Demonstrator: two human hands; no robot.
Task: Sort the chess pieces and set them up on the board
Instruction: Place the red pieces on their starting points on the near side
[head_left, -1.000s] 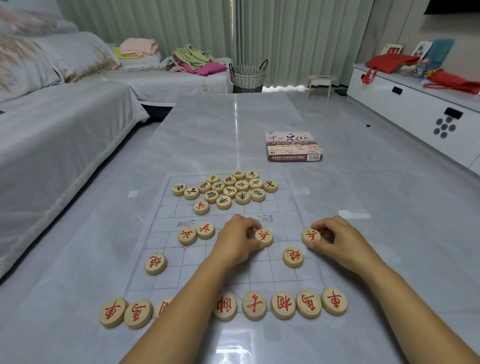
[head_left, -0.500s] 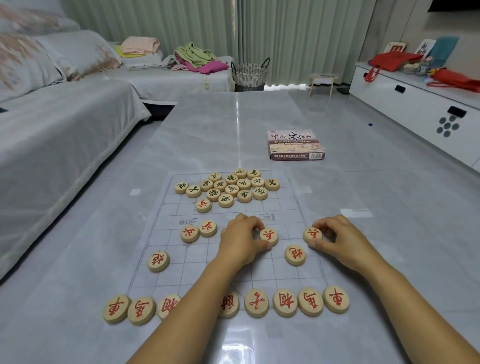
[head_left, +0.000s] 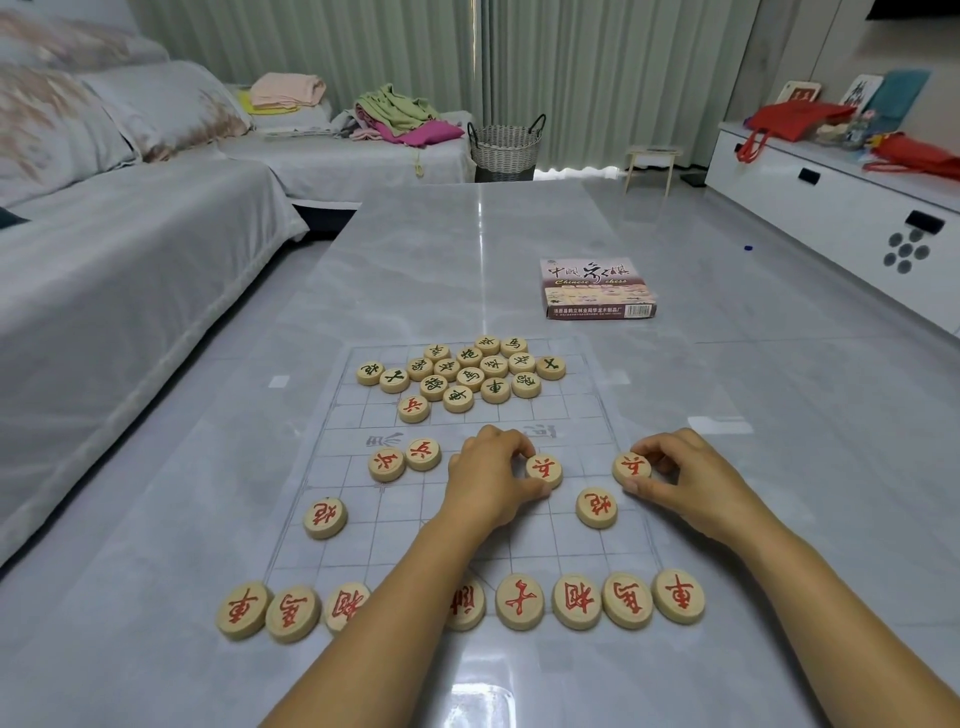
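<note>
A thin printed board sheet (head_left: 597, 545) lies flat on the table. My left hand (head_left: 488, 480) pinches a red soldier piece (head_left: 544, 469) near the board's middle. My right hand (head_left: 691, 480) pinches another red soldier piece (head_left: 631, 466) at the board's right edge. Two more red soldiers (head_left: 405, 460) sit side by side to the left, and a single red soldier (head_left: 413, 408) lies farther up. Two red cannons (head_left: 325, 517) (head_left: 596, 507) stand below. A row of red pieces (head_left: 602, 600) lines the near edge, partly hidden by my left forearm. A cluster of green-lettered pieces (head_left: 467, 371) fills the far end.
The chess box (head_left: 597, 288) lies on the table (head_left: 467, 249) beyond the board to the right. A covered sofa (head_left: 104, 270) runs along the left, a white cabinet (head_left: 841, 208) on the right. A woven basket (head_left: 506, 148) stands on the floor behind.
Both hands stay on their soldier pieces with only slight shifts; the piece under my left hand has moved a little to the right. The view has tilted slightly.
</note>
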